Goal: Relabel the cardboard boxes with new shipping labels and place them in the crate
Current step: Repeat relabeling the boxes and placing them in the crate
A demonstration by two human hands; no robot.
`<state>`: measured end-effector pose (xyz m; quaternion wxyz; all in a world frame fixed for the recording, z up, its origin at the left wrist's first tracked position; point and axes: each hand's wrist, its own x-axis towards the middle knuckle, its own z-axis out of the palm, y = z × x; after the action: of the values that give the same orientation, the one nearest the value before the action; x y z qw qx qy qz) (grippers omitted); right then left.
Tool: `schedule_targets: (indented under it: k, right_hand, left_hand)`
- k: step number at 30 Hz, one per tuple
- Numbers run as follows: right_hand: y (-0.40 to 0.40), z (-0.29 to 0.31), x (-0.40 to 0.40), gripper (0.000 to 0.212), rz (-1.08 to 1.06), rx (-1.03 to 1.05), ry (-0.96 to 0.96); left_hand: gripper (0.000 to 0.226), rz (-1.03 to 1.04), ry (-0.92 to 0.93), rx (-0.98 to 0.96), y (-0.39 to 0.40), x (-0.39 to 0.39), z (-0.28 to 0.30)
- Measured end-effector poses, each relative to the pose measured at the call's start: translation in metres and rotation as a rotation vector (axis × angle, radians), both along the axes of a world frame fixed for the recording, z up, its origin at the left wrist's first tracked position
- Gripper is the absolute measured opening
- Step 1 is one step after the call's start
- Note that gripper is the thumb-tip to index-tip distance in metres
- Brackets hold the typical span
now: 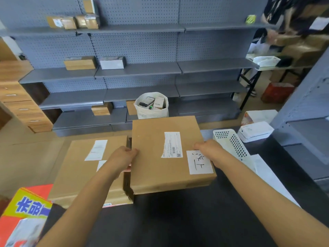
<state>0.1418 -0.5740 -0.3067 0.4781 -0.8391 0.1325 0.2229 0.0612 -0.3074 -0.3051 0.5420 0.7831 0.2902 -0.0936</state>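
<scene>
Together, the left hand and right hand gripped opposite edges of a labelled box on the black table.

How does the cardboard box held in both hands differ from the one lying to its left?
The held box is gripped at its sides by the left hand and right hand; the left box is untouched. The held box carries a printed label plus a handwritten one; the left box's labels show no handwriting. Both are flat brown cardboard.
</scene>
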Motion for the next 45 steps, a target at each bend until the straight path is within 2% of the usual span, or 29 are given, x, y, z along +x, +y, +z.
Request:
schedule_targets:
  k: [7,15,30,34,45]
  right_hand:
    - [-0.04,-0.01,0.001,0.018,-0.006,-0.044,0.067]
    - [-0.058,-0.03,0.002,0.018,-0.031,-0.052,0.097]
    - [-0.08,-0.115,0.016,0.016,0.097,-0.017,0.239]
    - [-0.085,-0.131,0.014,0.023,0.137,-0.044,0.304]
    - [-0.086,-0.163,0.015,0.028,0.163,-0.106,0.425]
  left_hand:
    - [0.018,-0.037,0.062,0.006,-0.035,0.007,-0.02]
    - [0.03,-0.119,0.124,0.027,-0.054,0.022,-0.035]
    - [0.018,0.05,0.264,-0.075,-0.088,0.003,-0.11]
    - [0.015,0.086,0.28,-0.096,-0.094,-0.002,-0.13]
    - [0.015,0.079,0.351,-0.192,-0.096,-0.009,-0.166]
